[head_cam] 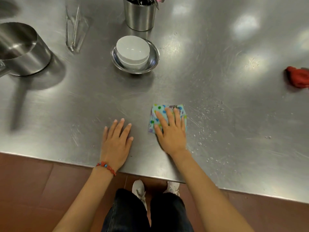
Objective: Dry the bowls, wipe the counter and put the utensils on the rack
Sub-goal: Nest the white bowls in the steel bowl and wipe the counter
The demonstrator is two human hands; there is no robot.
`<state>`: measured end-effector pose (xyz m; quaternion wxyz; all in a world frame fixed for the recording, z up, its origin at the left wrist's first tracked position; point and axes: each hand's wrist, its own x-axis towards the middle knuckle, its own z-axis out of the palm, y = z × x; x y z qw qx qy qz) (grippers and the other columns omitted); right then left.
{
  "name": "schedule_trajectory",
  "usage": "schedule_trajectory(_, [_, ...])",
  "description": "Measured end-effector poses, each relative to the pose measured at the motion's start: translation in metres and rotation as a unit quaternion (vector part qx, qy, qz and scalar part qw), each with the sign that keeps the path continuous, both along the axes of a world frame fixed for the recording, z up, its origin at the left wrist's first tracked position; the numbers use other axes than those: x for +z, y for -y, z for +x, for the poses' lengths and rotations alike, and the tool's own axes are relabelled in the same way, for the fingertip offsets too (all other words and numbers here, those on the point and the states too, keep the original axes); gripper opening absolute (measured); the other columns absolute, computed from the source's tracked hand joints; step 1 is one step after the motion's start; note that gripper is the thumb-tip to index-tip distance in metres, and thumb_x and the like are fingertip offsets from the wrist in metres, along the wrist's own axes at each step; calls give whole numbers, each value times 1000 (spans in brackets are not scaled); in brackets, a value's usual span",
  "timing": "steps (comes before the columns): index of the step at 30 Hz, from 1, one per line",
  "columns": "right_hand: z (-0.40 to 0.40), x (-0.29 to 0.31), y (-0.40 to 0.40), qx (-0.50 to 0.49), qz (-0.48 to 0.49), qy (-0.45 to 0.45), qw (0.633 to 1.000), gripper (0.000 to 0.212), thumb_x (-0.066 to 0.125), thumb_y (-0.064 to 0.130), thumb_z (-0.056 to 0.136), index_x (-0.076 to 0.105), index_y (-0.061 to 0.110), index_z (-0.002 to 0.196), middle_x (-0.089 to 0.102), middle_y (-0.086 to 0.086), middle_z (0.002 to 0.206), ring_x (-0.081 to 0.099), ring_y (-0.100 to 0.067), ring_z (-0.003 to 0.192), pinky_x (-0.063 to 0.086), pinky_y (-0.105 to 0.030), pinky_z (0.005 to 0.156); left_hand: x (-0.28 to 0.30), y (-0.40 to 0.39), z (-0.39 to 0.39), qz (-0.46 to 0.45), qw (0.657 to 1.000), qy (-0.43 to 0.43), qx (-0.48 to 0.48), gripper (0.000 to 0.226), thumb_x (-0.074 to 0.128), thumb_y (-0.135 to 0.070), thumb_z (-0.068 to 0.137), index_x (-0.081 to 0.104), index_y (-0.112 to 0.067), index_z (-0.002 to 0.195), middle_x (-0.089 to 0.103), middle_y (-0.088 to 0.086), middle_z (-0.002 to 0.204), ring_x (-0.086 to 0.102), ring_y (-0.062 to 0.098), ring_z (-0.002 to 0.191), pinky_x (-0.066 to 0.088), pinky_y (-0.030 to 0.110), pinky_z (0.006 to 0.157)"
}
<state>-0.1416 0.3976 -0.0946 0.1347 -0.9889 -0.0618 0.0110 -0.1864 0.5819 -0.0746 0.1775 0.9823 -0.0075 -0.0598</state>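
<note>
My right hand (170, 129) lies flat with straight fingers on a folded blue spotted cloth (158, 108), pressing it to the steel counter (234, 97) near the front edge. Flat on the bare counter to its left rests my left hand (117, 139), holding nothing. Water droplets (205, 118) speckle the counter right of the cloth. Farther back, white bowls (133, 49) sit stacked inside a shallow steel bowl (153, 56). Behind them stands a steel utensil holder (139, 15) with utensils whose tops are cut off by the frame.
A large steel pot (21, 51) stands at the left. A clear glass (75, 30) stands beside it toward the middle. A crumpled red cloth (297, 78) lies at the right edge. The counter's front edge (150, 174) runs diagonally above a brown tiled floor.
</note>
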Motion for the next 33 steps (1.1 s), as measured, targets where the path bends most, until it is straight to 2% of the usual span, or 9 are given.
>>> schedule_trajectory(5, [-88,-9,17,40,-8,10,999,47,26,46,95,25,39,141,27,-1,152,10,-24,143,5,-44,116,-5,30,1,0,999,-2,-48,47,40,-30,86,53,-8,124,49,20,135,41,40,126,31,60,101])
schedule_trajectory(9, [-38,-6,28,19,-6,10,1000,46,32,45,93,35,36,138,31,-2,151,15,-27,142,2,-43,116,-9,33,2,27,998,-2,-61,50,34,-34,84,57,-9,121,52,20,132,46,41,122,34,63,96])
schedule_trajectory(13, [45,0,35,-47,10,-27,998,47,35,42,95,27,35,141,16,-2,156,0,-26,144,-4,-45,115,-10,35,2,29,998,-8,-57,52,32,-35,85,55,-9,123,49,20,135,42,41,126,30,62,100])
schedule_trajectory(17, [7,-4,41,-45,33,11,998,47,34,43,96,27,35,142,20,-2,155,2,-25,144,-7,-41,115,-8,48,2,18,999,15,-22,45,48,-25,82,55,-6,122,49,23,133,42,43,125,29,65,100])
schedule_trajectory(21, [-77,-10,63,-43,18,13,999,48,30,45,94,28,37,141,27,0,153,7,-22,143,-4,-39,117,-6,72,5,-2,998,40,-38,43,47,-25,84,57,-5,120,51,23,131,44,43,123,28,64,99])
schedule_trajectory(24, [-60,-7,86,-47,19,4,999,47,34,44,94,31,36,140,27,-1,152,8,-24,143,8,-45,117,-5,91,8,-9,996,44,-76,42,53,-22,81,58,-5,119,52,23,130,45,43,122,29,65,98])
schedule_trajectory(27, [-9,2,105,-129,27,-25,991,48,39,41,95,29,33,141,19,-3,155,2,-26,144,5,-47,117,-9,105,10,-2,993,47,-107,40,63,-16,81,57,-6,120,51,22,132,43,44,124,27,66,99])
schedule_trajectory(30, [-18,2,105,-144,33,-8,989,48,38,39,96,28,31,142,20,-4,155,3,-28,144,6,-48,117,-12,109,10,-7,993,15,-114,41,53,-24,86,53,-9,125,45,19,138,37,40,130,23,61,105])
schedule_trajectory(33, [-94,-5,84,-117,25,20,993,47,35,40,95,29,34,141,27,-3,152,8,-27,143,12,-50,116,-13,108,10,-3,992,13,-122,47,37,-33,86,55,-10,123,49,18,135,41,39,127,27,61,102])
